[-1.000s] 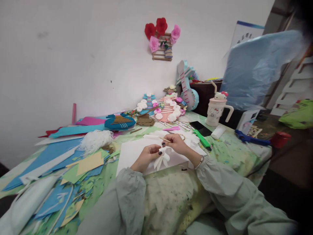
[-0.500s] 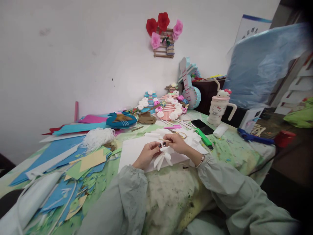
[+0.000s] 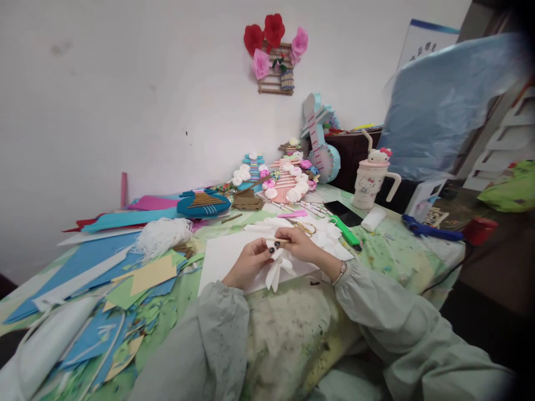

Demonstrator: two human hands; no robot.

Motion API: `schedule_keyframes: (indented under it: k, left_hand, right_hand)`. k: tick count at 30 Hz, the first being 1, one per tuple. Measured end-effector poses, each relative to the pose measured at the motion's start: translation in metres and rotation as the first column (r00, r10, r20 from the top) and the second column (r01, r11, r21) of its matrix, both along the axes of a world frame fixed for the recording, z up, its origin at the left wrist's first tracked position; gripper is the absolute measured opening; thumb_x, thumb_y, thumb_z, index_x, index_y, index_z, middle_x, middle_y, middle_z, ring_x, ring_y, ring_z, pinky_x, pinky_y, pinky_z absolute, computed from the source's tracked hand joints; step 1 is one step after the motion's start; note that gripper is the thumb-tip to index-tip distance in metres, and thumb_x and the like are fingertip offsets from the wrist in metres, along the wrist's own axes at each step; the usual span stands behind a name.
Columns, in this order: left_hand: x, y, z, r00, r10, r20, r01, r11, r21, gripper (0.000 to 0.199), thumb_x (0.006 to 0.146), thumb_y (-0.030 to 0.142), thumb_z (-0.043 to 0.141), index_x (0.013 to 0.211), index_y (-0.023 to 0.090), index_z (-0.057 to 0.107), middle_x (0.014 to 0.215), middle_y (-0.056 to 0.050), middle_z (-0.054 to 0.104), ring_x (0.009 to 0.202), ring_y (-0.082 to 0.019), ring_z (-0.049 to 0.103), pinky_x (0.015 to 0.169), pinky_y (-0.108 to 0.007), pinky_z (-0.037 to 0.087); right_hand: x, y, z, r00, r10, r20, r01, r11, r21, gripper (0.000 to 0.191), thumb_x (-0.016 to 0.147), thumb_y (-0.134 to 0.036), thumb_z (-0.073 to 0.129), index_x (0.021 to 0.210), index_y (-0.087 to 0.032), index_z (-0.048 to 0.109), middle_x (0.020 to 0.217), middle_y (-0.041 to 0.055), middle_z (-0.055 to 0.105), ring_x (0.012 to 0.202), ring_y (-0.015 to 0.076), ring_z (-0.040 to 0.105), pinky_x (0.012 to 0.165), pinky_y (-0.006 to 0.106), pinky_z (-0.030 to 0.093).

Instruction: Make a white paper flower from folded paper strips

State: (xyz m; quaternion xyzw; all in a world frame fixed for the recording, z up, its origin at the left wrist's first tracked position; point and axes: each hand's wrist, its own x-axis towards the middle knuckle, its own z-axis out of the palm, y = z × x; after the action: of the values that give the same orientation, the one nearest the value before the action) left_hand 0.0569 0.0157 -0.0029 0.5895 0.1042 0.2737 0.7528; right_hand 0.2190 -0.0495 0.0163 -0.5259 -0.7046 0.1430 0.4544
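Note:
My left hand [image 3: 246, 263] is closed, its thumb and fingers pinching the gathered top of a white paper flower [image 3: 275, 273] whose petals hang downward. My right hand [image 3: 297, 244] is closed on a thin wooden stick [image 3: 273, 240], which lies across the top of the flower, between the two hands. Fingers partly hide where stick and paper meet. Under both hands is a white sheet [image 3: 219, 257]. Loose white paper petals [image 3: 330, 239] and gold-handled scissors [image 3: 308, 227] lie just beyond my right hand.
To the right are a green tool [image 3: 346, 233], a phone [image 3: 343, 214], a pink-lidded tumbler [image 3: 370, 184] and a blue tool [image 3: 432, 228]. White string [image 3: 164, 238] and coloured paper pieces [image 3: 154, 274] lie left. Decorated crafts [image 3: 288, 181] stand at the back wall.
My hands have drawn slightly closer together, and the stick now lies more level across the flower. The petals have turned and look narrower. The whole view has shifted slightly.

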Motion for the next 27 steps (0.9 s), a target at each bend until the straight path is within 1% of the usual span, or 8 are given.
schedule_keyframes:
  k: [4, 8, 11, 16, 21, 23, 27]
  left_hand:
    - [-0.001, -0.001, 0.002, 0.999, 0.037, -0.010, -0.037, 0.999, -0.014, 0.033, 0.063, 0.030, 0.077, 0.088, 0.013, 0.065, 0.080, -0.004, 0.064, 0.070, -0.012, 0.056, 0.068, -0.025, 0.043]
    - [0.000, 0.001, -0.001, 0.999, 0.042, -0.006, -0.042, 0.999, 0.006, 0.029, 0.064, 0.030, 0.077, 0.082, 0.012, 0.062, 0.076, -0.004, 0.063, 0.067, -0.012, 0.056, 0.065, -0.024, 0.041]
    - [-0.001, 0.004, -0.003, 0.998, 0.059, -0.019, -0.059, 0.998, 0.020, 0.030, 0.062, 0.031, 0.078, 0.077, 0.013, 0.059, 0.072, -0.001, 0.062, 0.063, -0.010, 0.054, 0.062, -0.022, 0.039]
    - [-0.003, 0.006, 0.002, 0.993, 0.086, -0.079, -0.076, 0.990, 0.115, 0.033, 0.063, 0.034, 0.076, 0.077, 0.012, 0.057, 0.070, -0.002, 0.060, 0.060, -0.009, 0.051, 0.058, -0.021, 0.037]
    - [-0.005, 0.003, 0.009, 0.987, 0.132, -0.097, -0.108, 0.969, 0.221, 0.032, 0.066, 0.037, 0.073, 0.076, 0.013, 0.055, 0.067, 0.000, 0.058, 0.060, -0.008, 0.050, 0.057, -0.020, 0.037]
    - [-0.005, 0.003, 0.010, 0.985, 0.138, -0.101, -0.112, 0.966, 0.231, 0.033, 0.065, 0.037, 0.074, 0.076, 0.013, 0.054, 0.066, 0.001, 0.057, 0.059, -0.008, 0.049, 0.057, -0.020, 0.036]
    - [-0.007, 0.002, 0.011, 0.981, 0.160, -0.110, -0.130, 0.961, 0.243, 0.035, 0.063, 0.038, 0.075, 0.075, 0.013, 0.055, 0.066, 0.000, 0.058, 0.059, -0.009, 0.049, 0.056, -0.020, 0.037]
  right_hand:
    - [0.000, -0.001, 0.002, 1.000, 0.000, -0.032, -0.001, 1.000, -0.025, 0.004, 0.071, -0.015, 0.055, 0.067, -0.014, 0.055, 0.058, -0.0043, 0.047, 0.057, 0.0090, 0.039, 0.055, 0.020, 0.029]
    - [0.001, 0.000, 0.001, 0.994, 0.065, -0.086, -0.071, 0.995, -0.074, 0.007, 0.073, -0.021, 0.055, 0.074, -0.014, 0.057, 0.064, -0.0029, 0.050, 0.057, 0.0092, 0.042, 0.054, 0.020, 0.031]
    - [0.002, 0.002, -0.002, 0.988, 0.100, -0.120, -0.112, 0.989, -0.101, 0.008, 0.071, -0.022, 0.057, 0.072, -0.015, 0.054, 0.064, -0.0034, 0.048, 0.056, 0.0087, 0.041, 0.052, 0.020, 0.031]
    - [0.004, 0.003, -0.002, 0.979, 0.107, -0.176, -0.129, 0.984, -0.120, 0.017, 0.071, -0.028, 0.060, 0.067, -0.016, 0.049, 0.059, -0.0051, 0.042, 0.053, 0.0072, 0.036, 0.048, 0.019, 0.027]
    - [0.003, 0.003, 0.000, 0.966, 0.120, -0.229, -0.156, 0.977, -0.147, 0.023, 0.072, -0.034, 0.061, 0.068, -0.016, 0.048, 0.055, -0.0062, 0.041, 0.048, 0.0065, 0.033, 0.045, 0.019, 0.024]
    - [0.002, 0.002, 0.000, 0.960, 0.136, -0.246, -0.178, 0.972, -0.157, 0.024, 0.072, -0.035, 0.062, 0.070, -0.016, 0.047, 0.055, -0.0063, 0.042, 0.048, 0.0063, 0.034, 0.045, 0.019, 0.024]
    - [-0.001, 0.000, 0.003, 0.950, 0.168, -0.265, -0.217, 0.962, -0.165, 0.025, 0.069, -0.034, 0.063, 0.076, -0.016, 0.048, 0.062, -0.0046, 0.047, 0.051, 0.0066, 0.040, 0.047, 0.019, 0.028]
